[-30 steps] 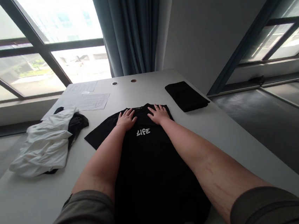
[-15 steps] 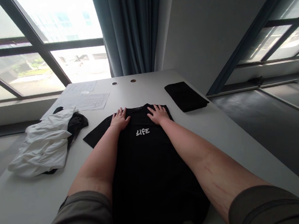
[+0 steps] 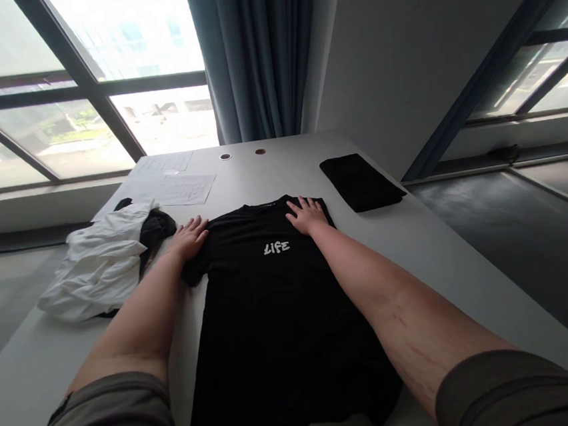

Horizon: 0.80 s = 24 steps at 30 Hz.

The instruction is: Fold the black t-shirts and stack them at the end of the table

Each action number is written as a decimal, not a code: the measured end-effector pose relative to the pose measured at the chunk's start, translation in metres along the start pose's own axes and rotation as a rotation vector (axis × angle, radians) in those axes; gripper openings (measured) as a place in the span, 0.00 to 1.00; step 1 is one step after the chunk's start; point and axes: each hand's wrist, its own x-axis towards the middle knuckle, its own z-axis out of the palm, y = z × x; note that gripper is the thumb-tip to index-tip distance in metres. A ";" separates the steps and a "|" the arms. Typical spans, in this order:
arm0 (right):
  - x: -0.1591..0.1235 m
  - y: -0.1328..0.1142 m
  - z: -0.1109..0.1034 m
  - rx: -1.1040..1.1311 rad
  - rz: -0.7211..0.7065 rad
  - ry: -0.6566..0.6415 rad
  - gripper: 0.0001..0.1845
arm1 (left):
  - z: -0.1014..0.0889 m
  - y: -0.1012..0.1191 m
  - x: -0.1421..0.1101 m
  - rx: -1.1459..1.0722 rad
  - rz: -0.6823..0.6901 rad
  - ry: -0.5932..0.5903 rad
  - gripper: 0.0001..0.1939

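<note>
A black T-shirt [image 3: 278, 307] lies spread on the white table, its collar away from me and white lettering on its upper part. My left hand [image 3: 189, 239] is at the left sleeve, fingers outstretched; whether the thumb side is tucked under the cloth I cannot see. My right hand [image 3: 308, 216] rests flat on the shirt's right shoulder with the fingers spread. The right sleeve is mostly hidden or folded beneath, and my right forearm covers part of that side.
A crumpled heap of white and black clothes [image 3: 103, 264] lies on the left of the table [image 3: 452, 290]. A folded black garment [image 3: 361, 182] lies at the right edge. Sheets of paper [image 3: 188, 189] are at the back left, near two cable holes [image 3: 226, 157].
My left hand has moved left from the shirt's shoulder to its left sleeve, which now looks drawn in and bunched. My right hand stays at the right shoulder. The view has shifted slightly.
</note>
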 end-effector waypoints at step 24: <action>-0.053 -0.008 -0.021 0.030 -0.151 0.430 0.30 | -0.024 0.093 -0.205 -0.218 0.223 0.360 0.17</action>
